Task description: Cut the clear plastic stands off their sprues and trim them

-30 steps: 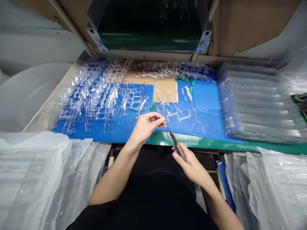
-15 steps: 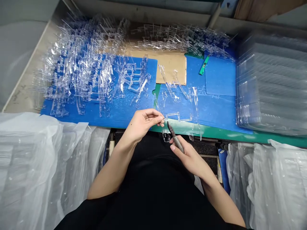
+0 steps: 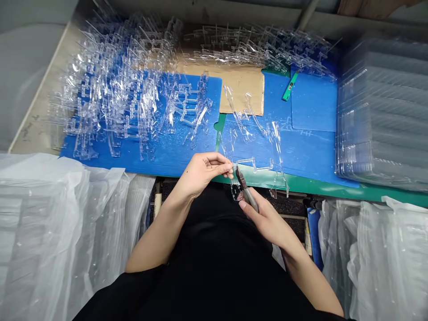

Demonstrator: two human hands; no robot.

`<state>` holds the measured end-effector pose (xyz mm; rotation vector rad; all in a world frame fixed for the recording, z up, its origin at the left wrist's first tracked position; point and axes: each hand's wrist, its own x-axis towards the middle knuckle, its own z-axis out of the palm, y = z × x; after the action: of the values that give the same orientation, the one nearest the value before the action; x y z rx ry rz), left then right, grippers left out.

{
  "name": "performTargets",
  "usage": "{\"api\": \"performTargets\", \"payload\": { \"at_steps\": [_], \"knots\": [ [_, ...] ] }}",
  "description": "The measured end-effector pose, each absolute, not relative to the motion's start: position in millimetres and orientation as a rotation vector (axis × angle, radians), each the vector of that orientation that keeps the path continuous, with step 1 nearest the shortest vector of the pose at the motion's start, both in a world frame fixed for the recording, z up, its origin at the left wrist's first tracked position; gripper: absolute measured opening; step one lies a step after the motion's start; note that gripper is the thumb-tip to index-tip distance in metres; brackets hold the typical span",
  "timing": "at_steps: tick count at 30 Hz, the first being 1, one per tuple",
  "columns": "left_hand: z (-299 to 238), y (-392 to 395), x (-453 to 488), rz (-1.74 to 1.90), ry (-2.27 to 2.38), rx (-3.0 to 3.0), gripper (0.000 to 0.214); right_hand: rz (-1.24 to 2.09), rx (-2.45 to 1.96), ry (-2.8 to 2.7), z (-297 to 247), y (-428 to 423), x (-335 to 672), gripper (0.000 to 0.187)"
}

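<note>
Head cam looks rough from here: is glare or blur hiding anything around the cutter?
In the head view, the clear plastic parts throw small white glints, and the stacked clear trays at right look soft. The cutter in the right hand is sharp enough, but its tips are hard to separate from the clear plastic behind them.

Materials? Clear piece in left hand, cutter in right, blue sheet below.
The clear piece looks like rigid transparent plastic: glossy, sharp highlights; polymer unclear. The cutter seems dark steel at the tip, with a matte grey handle, plastic or rubber. The blue sheet looks like matte plastic board, faintly ribbed.
</note>
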<state>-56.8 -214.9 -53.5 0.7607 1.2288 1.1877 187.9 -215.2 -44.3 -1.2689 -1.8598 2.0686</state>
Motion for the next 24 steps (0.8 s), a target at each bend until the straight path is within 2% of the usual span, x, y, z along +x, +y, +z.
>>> {"api": "performTargets", "payload": {
  "at_steps": [7,14,18,24],
  "knots": [
    [-60.0,-216.1,-59.0,1.17,1.208,0.765,0.028,2.068,-1.23,-1.913,-38.6,-212.0,188.4,0.026],
    [-58.2,-213.6,-55.9,1.155,1.148,0.706,0.032,2.209,-1.189,-1.766,-48.1,-215.6,194.4,0.029],
    [-63.0,-211.2,-53.3,1.096,1.159,0.656,0.038,2.418,-1.134,-1.404,-61.5,-218.3,195.3,0.031],
    [-83.9,-202.9,-54.2,0.983,1.292,0.661,0.046,2.567,-1.069,-0.973,-91.9,-222.3,183.7,0.047]
  ]
}}
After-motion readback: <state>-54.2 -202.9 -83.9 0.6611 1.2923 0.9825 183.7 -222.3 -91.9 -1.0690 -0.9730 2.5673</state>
